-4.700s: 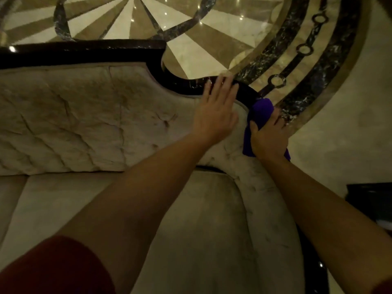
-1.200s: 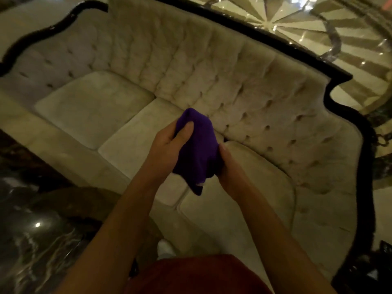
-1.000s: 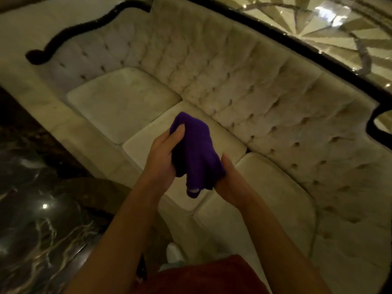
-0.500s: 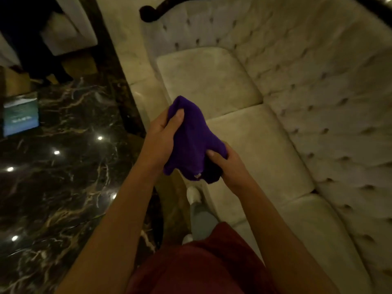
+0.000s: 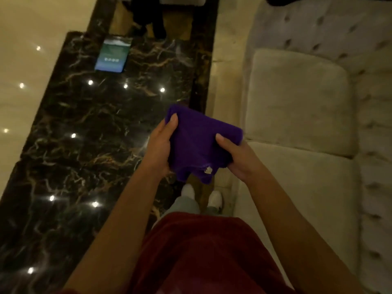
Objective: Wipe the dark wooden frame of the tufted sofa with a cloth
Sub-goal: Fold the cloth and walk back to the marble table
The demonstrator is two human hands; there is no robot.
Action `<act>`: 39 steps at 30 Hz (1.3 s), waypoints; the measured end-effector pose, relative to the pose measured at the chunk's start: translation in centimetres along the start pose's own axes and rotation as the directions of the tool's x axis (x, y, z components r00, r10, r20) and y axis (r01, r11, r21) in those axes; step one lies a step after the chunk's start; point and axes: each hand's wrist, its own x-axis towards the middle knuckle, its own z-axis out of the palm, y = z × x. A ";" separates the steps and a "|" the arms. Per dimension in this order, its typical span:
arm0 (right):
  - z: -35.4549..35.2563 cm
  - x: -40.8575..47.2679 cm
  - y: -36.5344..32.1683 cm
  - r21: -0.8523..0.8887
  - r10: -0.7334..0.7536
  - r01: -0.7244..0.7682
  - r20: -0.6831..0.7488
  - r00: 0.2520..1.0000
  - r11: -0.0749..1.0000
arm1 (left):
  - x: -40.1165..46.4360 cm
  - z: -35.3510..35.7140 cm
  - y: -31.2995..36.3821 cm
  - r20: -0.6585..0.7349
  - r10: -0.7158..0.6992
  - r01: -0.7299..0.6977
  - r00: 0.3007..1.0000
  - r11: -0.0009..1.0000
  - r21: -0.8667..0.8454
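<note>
A folded purple cloth (image 5: 199, 143) with a small white tag hangs in front of me at chest height. My left hand (image 5: 159, 147) grips its left edge, thumb on top. My right hand (image 5: 235, 155) grips its right edge. The cream tufted sofa (image 5: 297, 102) fills the right side, seat cushions below and right of the cloth. A short piece of its dark wooden frame (image 5: 282, 0) shows at the top edge; the rest is out of view.
A dark marble table (image 5: 84, 134) with gold veins and light reflections stands on my left, a lit phone (image 5: 113, 56) lying on its far end. My white shoes (image 5: 215, 198) stand in the narrow gap between table and sofa.
My view has swung left from the sofa's right end to its left part and the marble table. The cloth left the frame and is now held flat in both hands.
</note>
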 end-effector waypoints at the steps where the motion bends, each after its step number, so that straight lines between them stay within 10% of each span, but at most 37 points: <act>1: 0.8 1.6 -0.1 -0.018 0.024 -0.024 0.013 1.000 1.000 | 0.6 -1.2 0.3 -0.043 0.015 -0.015 0.999 1.000 -0.003; 13: 13.0 16.5 0.0 -0.569 0.197 -0.137 0.045 0.979 0.811 | 5.0 -13.3 3.0 -0.389 0.061 -0.081 0.919 0.996 -0.036; 18: 16.3 23.1 2.5 -0.879 0.298 0.045 0.209 0.931 0.475 | 6.1 -18.3 1.2 -0.581 0.054 -0.121 0.812 0.990 -0.077; 30: 18.1 36.6 15.6 -0.917 0.687 0.359 0.374 0.623 0.174 | 11.9 -21.3 -12.1 -0.883 -0.173 -0.026 0.437 0.979 -0.204; 39: 16.2 42.3 24.6 -0.665 0.677 0.745 0.525 0.515 -0.051 | 18.1 -24.7 -20.0 -0.929 -0.252 0.084 0.269 0.967 -0.238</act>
